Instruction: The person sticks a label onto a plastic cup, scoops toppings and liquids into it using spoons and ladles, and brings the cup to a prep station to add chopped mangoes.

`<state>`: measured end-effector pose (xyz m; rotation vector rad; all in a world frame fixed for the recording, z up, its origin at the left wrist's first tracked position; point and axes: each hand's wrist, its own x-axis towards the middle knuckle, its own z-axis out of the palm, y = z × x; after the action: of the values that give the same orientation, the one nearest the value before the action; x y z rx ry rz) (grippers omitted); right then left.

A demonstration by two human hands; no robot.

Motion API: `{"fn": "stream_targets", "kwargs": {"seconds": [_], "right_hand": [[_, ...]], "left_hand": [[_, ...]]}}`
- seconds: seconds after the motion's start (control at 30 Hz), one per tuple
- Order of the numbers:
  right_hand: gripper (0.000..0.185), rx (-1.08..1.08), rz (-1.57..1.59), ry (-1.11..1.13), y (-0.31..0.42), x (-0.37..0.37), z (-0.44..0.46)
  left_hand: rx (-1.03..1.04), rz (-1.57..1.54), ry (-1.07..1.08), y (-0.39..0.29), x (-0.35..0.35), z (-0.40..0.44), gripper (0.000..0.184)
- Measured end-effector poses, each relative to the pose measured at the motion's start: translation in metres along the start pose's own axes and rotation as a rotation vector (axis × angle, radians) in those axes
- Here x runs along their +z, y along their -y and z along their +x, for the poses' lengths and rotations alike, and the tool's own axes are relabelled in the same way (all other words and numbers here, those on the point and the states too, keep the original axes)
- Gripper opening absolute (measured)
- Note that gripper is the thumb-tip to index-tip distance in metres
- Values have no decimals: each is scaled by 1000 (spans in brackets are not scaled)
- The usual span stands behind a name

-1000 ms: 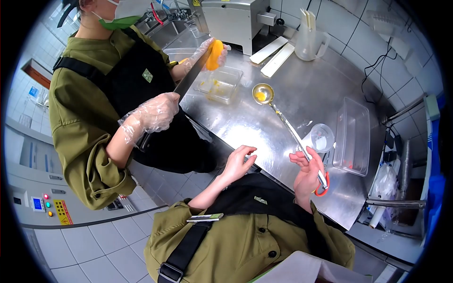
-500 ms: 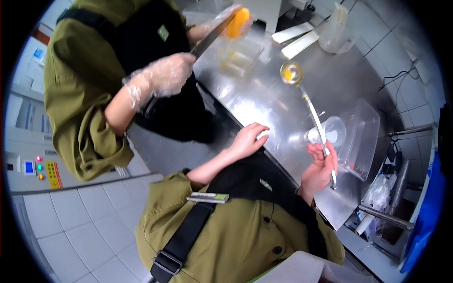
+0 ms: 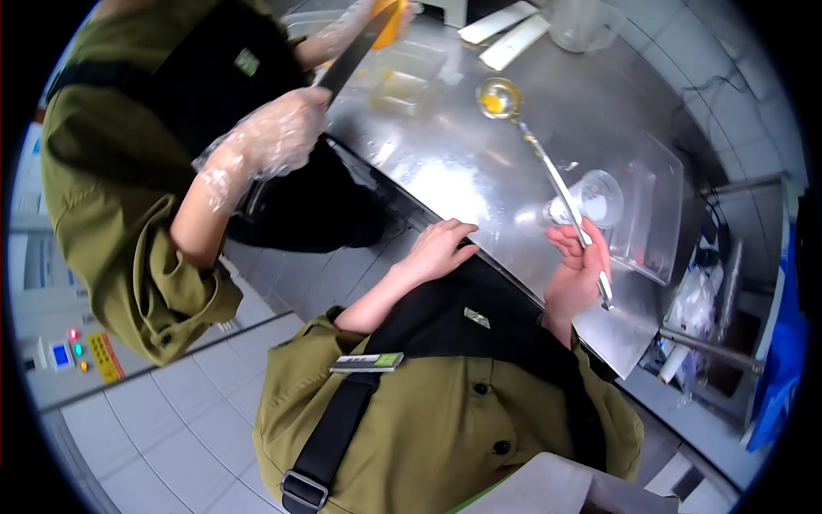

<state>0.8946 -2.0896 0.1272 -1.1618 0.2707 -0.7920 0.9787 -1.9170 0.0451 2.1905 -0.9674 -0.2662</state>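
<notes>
My right hand (image 3: 580,267) is closed round the handle of a long metal ladle (image 3: 555,178). The ladle reaches away over the steel table, and a yellow bit lies in its round bowl (image 3: 498,99). Right beside the handle is a clear plastic cup (image 3: 602,195) with something white in it. My left hand (image 3: 441,249) rests at the table's near edge, fingers stretched out and holding nothing.
At left a co-worker's gloved hand (image 3: 287,133) grips a knife (image 3: 355,58) against an orange-yellow piece of food (image 3: 390,24). Clear containers (image 3: 409,92) (image 3: 658,206) stand on the steel table (image 3: 445,193). White strips (image 3: 514,41) and a jug (image 3: 585,24) are at the back.
The view has shifted, so the table things appear higher and further left. My left hand's fingers look more stretched at the table edge. My right hand keeps its hold on the ladle.
</notes>
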Motion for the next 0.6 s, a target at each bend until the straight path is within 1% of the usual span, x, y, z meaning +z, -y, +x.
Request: {"fn": "stream_targets", "kwargs": {"seconds": [0.23, 0.3, 0.47, 0.6], "right_hand": [[35, -26, -21, 17, 1, 2, 1], [35, -43, -13, 20, -1, 3, 1], [35, -46, -14, 10, -5, 1, 1], [35, -37, 11, 11, -2, 3, 1]], "left_hand": [[-13, -30, 25, -3, -9, 7, 32], [31, -4, 15, -2, -8, 6, 32], [-5, 44, 103, 0, -10, 7, 33], [5, 74, 68, 4, -10, 4, 35]]}}
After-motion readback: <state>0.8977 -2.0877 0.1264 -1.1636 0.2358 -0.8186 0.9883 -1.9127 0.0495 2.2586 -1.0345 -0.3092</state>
